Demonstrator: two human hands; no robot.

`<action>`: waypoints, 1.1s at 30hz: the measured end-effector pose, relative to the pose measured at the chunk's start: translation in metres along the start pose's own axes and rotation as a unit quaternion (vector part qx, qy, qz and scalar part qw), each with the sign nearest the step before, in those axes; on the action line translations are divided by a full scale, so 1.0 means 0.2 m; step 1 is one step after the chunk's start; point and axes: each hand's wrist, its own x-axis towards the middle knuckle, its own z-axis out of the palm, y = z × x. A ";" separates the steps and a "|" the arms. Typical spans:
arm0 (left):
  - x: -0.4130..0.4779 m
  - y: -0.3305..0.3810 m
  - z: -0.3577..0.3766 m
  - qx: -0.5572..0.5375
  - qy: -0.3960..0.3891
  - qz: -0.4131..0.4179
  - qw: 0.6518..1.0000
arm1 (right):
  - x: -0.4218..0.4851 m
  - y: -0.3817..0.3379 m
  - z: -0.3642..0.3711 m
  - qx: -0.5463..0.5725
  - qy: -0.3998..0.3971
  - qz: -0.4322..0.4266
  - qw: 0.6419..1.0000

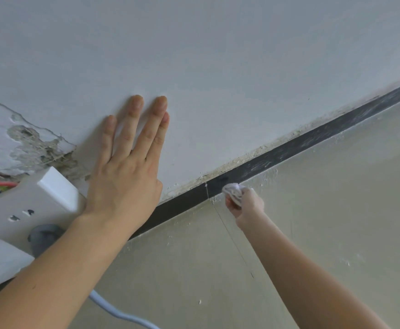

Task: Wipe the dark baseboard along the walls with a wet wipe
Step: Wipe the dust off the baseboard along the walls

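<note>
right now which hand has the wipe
The right hand: it grips the wipe at the baseboard, while the left hand lies flat on the wall, empty.

Floor (336,210): pale beige tile w/ thin seam line (232,241). White plaster crumbs (269,173) along edge by baseboard (313,136), few flecks further out. Pale blue cable (113,310) lies btm left.

The one head-worn view looks steeply down, close to the wall (194,55), its baseboard (313,138) running diagonally above the floor (336,210).
</note>
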 end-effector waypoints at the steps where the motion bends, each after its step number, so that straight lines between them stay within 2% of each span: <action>1: 0.00 0.00 0.00 -0.001 0.003 0.001 1.000 | -0.03 0.07 0.05 -0.022 -0.034 0.044 0.998; 2: 0.00 0.00 0.00 0.000 0.006 0.002 1.000 | -0.06 0.13 0.11 -0.049 -0.067 0.073 0.994; 4: 0.00 0.00 -0.01 0.001 0.010 0.005 1.000 | -0.11 0.16 0.21 -0.091 -0.098 0.076 0.988; 8: 0.00 0.00 -0.02 -0.001 -0.001 0.006 1.000 | -0.10 -0.04 0.25 -0.145 -0.079 0.017 0.986; 10: 0.01 0.00 -0.02 -0.006 -0.003 -0.004 1.000 | -0.05 -0.12 0.19 -0.107 -0.052 0.003 0.993; 12: 0.01 0.02 -0.02 -0.008 0.001 -0.012 1.000 | -0.01 -0.19 0.11 -0.023 -0.018 -0.034 0.999; 15: 0.01 0.08 -0.02 -0.034 0.016 -0.037 0.999 | 0.04 -0.32 0.01 0.068 0.028 -0.105 0.992; 16: 0.02 0.12 -0.02 -0.055 0.026 -0.044 0.997 | 0.04 -0.37 -0.02 0.049 0.039 -0.116 0.991; 18: 0.07 0.24 0.00 -0.081 0.046 -0.026 0.995 | 0.01 -0.43 -0.04 -0.074 0.027 -0.121 0.990; 21: 0.18 0.40 0.05 -0.116 0.086 -0.015 0.989 | -0.05 -0.44 0.01 -0.259 -0.018 -0.108 0.960; 26: 0.28 0.44 0.11 -0.167 0.103 -0.056 0.979 | -0.05 -0.25 0.09 -0.386 -0.034 -0.060 0.920; 33: 0.30 0.44 0.20 -0.119 0.122 -0.069 0.983 | 0.06 0.12 0.03 -0.318 -0.080 0.058 0.943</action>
